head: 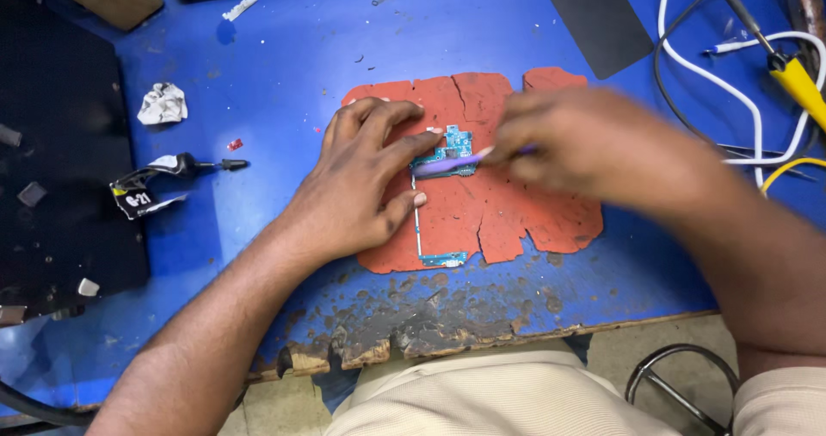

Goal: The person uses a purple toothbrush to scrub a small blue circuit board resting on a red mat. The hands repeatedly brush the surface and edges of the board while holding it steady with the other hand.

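A small teal circuit board [451, 150] lies on a cracked red rubber mat [516, 212] on the blue workbench. My left hand [366, 178] rests flat on the mat, its fingertips pressing the board's left edge. A thin strip runs from the board down to a second small teal piece [443, 259]. My right hand [585, 148], blurred by motion, grips a slim purple tool [452, 163] whose tip lies across the board.
A crumpled paper scrap [162, 103] and a black probe with a tag [185, 167] lie left of the mat. White and yellow cables [757, 117] and a yellow-handled tool [796, 79] sit right. A black pad [60, 169] covers the left side. The bench front edge [430, 337] is burnt and chipped.
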